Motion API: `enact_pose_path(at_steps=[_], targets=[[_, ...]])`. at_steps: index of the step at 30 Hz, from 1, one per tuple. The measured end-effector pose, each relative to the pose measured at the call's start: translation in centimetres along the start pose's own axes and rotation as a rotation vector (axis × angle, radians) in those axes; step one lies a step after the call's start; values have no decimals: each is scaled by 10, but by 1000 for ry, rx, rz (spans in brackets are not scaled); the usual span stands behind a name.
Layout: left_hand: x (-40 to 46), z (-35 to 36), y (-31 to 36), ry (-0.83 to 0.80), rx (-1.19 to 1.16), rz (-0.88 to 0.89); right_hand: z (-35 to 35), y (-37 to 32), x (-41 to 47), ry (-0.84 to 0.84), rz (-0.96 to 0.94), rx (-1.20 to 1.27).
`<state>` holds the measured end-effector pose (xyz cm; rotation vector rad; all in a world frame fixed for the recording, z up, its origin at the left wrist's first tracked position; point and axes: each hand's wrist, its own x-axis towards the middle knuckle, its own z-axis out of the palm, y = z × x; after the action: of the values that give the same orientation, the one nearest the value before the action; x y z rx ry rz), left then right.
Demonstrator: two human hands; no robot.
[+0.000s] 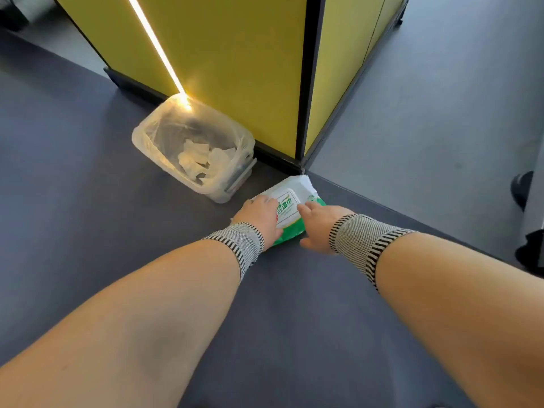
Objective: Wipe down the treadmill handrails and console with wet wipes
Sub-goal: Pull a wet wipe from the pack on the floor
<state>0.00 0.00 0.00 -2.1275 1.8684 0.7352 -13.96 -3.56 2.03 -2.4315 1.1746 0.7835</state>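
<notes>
Wet wipes pack (290,207) lies flat on the dark floor (88,178), near the foot of the yellow partition corner (300,154), just right of and nearer than the bin. White flip lid (287,208) faces up; green film shows along the near edge.

Left hand (259,214) rests on the left end of the pack, fingers spread flat over the edge of the lid, pressing and not curled round anything. Right hand (316,222) sits on the right side, fingertips at the lid's right edge; whether it pinches the lid tab or only touches it, cannot tell. Both wrists carry striped knit bands.

Lined bin (194,148) stands against the partition, crumpled used wipes lying in it.

Handling judgement: soft film pack, light to moderate weight if full, sags when lifted by one end. Film is probably slick. The rigid lid frame is the only stiff part; best to hold the body down with one hand and lift the lid tab with the other. Wipes inside will be limp and damp, so draw one by a corner.

Treadmill not in view.
</notes>
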Motion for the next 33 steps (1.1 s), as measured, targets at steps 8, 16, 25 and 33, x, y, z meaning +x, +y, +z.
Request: enact_pose_path(at_steps=[8,16,25,33], targets=[[13,7,6,92,135,-57,8,3,9,-44,-48,-68],[14,1,10,61,150,-76,16,17,11,-33,-32,-40],[15,-2,-21,95,-266,-232,9,20,25,173,30,101],[15,-4,-22,204,-297,-187,5,-5,44,95,-24,250]])
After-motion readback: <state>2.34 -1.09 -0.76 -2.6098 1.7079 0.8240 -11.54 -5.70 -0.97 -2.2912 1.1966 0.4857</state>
